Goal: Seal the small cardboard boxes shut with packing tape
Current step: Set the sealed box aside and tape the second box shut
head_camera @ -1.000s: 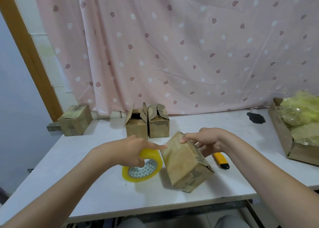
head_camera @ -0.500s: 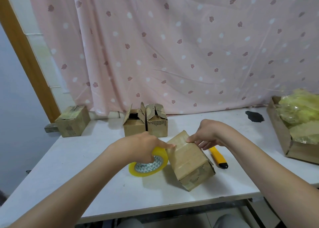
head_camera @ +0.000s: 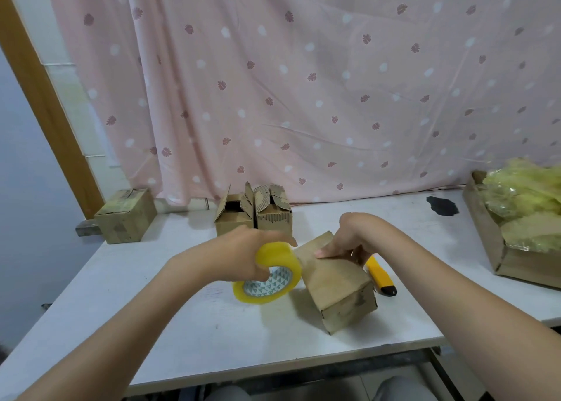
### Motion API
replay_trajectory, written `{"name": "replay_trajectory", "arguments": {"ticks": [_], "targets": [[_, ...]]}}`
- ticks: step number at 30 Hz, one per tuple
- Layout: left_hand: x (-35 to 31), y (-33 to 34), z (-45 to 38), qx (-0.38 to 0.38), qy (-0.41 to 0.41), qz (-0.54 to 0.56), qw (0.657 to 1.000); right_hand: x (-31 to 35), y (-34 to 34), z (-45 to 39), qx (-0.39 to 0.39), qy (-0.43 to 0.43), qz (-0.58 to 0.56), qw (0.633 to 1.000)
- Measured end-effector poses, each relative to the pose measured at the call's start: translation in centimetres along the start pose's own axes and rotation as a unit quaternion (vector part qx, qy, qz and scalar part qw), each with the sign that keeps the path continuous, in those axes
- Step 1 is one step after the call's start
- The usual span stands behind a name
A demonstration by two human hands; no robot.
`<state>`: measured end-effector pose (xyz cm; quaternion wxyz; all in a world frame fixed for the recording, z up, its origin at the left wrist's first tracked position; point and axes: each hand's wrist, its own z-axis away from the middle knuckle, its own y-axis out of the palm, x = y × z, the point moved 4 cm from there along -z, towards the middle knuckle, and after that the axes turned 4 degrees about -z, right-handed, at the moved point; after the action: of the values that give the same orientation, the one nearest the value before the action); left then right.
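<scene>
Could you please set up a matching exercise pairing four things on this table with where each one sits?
Things:
1. tape roll
2. utility knife
3. open-flap boxes
4. taped box

Places:
A. far left end of the table, by the wooden frame
B. gripped in the left hand
C. at the back, before the curtain
D. flat on the table, just right of the box under the right hand

Pairs: 1-B, 2-D, 3-C, 4-A
</scene>
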<state>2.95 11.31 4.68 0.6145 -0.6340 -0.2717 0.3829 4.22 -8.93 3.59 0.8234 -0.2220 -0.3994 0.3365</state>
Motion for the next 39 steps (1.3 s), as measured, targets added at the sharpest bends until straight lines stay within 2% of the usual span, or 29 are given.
{"name": "replay_trajectory", "arguments": {"ticks": [4,9,16,19,22,24,30,33,36,39], "targets": [[0.5,-0.2,-0.1,-0.009,-0.005,0.021,1.000,-0.9,-0.1,-0.2,0.008,0.000,-0.083,0.997],[1.0,1.5,-0.5,0.052,-0.011,-0.002,0.999,-2.5,0.7,-0.4,0.031,0.015,-0.121,0.992],[1.3,2.1,-0.5,0.070,-0.007,-0.019,0.997,-2.4,0.6,-0.6,0.027,0.007,-0.110,0.994],[1.4,2.5,-0.8,0.071,0.001,-0.034,0.997,-1.7,0.6,-0.8,0.011,0.011,-0.026,1.000],[0.6,2.6,-1.1,0.068,0.018,-0.056,0.996,-0.3,0.5,-0.4,-0.101,-0.009,0.135,0.986],[0.1,2.6,-1.4,0.062,0.032,-0.075,0.995,0.7,0.8,0.1,-0.144,-0.030,0.187,0.971],[0.2,2.7,-1.5,0.049,0.031,-0.072,0.996,2.0,2.3,1.4,-0.066,-0.027,0.182,0.981],[0.2,2.7,-1.4,0.047,0.024,-0.070,0.996,2.6,3.7,0.4,-0.091,-0.027,0.238,0.967],[0.5,2.3,-0.8,0.048,0.012,-0.047,0.998,2.9,3.9,-0.4,-0.118,-0.024,0.234,0.965],[1.3,2.0,-0.1,0.032,-0.003,0.010,0.999,2.6,2.9,0.1,-0.108,-0.014,0.200,0.974]]}}
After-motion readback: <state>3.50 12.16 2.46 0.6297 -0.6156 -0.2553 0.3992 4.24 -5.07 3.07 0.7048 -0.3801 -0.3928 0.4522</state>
